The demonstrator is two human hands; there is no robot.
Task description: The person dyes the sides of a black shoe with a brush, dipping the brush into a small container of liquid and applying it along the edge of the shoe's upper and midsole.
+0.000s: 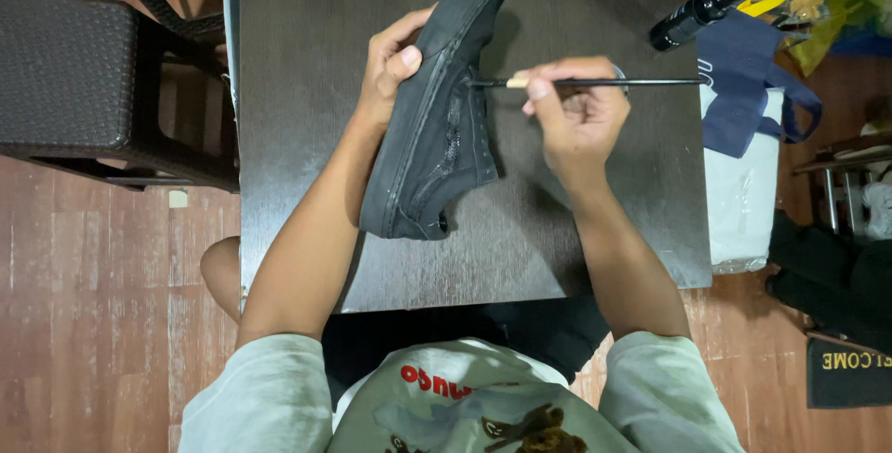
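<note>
A black canvas shoe (437,118) lies on its side on the dark table (307,63), toe pointing away from me. My left hand (388,67) grips the shoe's sole edge near the toe, thumb on top. My right hand (576,114) holds a thin black paintbrush (595,82) horizontally, its tip touching the shoe's upper near the laces. A wet, shiny patch shows on the side of the shoe.
A black bottle (701,9) lies at the table's far right corner. A navy bag (748,81) over a white bag (743,193) sits right of the table. A dark woven stool (74,72) stands to the left. Dark clothing (827,276) lies on the floor at right.
</note>
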